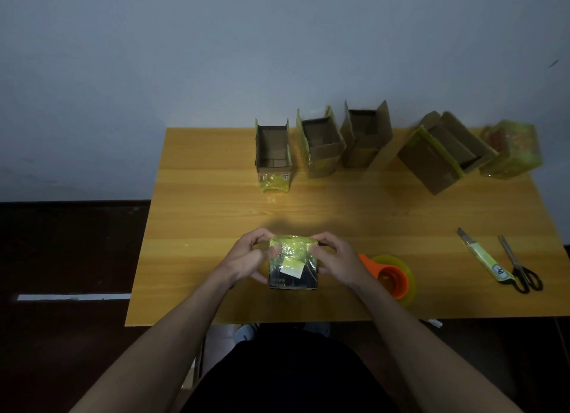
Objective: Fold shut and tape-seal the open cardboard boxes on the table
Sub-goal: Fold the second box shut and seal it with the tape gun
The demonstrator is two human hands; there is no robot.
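A small dark box (293, 269) with yellow tape over its top stands near the table's front edge. My left hand (251, 257) grips its left side, thumb pressed on the taped top. My right hand (334, 258) grips its right side, thumb likewise on the tape. Along the back stand several open cardboard boxes: one upright (273, 153), two side by side (320, 149) (364, 141), and a larger tilted one (444, 153). A box fully wrapped in yellow tape (513, 153) sits at the far right.
An orange tape dispenser with a yellow roll (391, 277) lies just right of my right wrist. A utility knife (484, 255) and scissors (521, 267) lie at the right front. The wooden table (200, 221) ends at a grey wall; dark floor lies to the left.
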